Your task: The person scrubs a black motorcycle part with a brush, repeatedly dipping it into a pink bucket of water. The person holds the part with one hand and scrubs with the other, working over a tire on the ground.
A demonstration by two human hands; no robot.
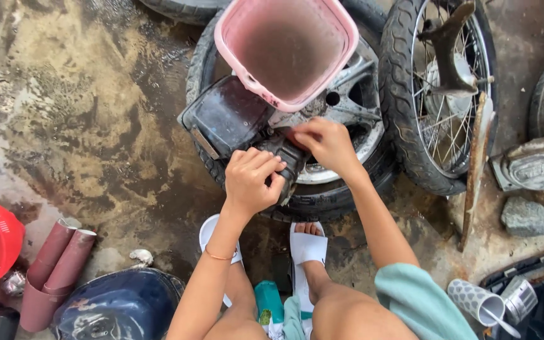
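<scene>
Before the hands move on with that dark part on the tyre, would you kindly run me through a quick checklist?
1. Left hand closed on the dark part: ok.
2. Right hand on the part, fingertips down: ok.
3. Part resting on the tyre: ok.
4. Pink basket clear of the hands: not ok, it sits right above them.
5. Floor dry: not ok, wet and stained.
6. Part fully clean: cannot tell.

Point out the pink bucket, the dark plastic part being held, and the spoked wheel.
pink bucket [341, 28]: head view, on its right rim.
dark plastic part [225, 116]: head view, on its flat face.
spoked wheel [404, 113]: head view, on its tyre.
</scene>
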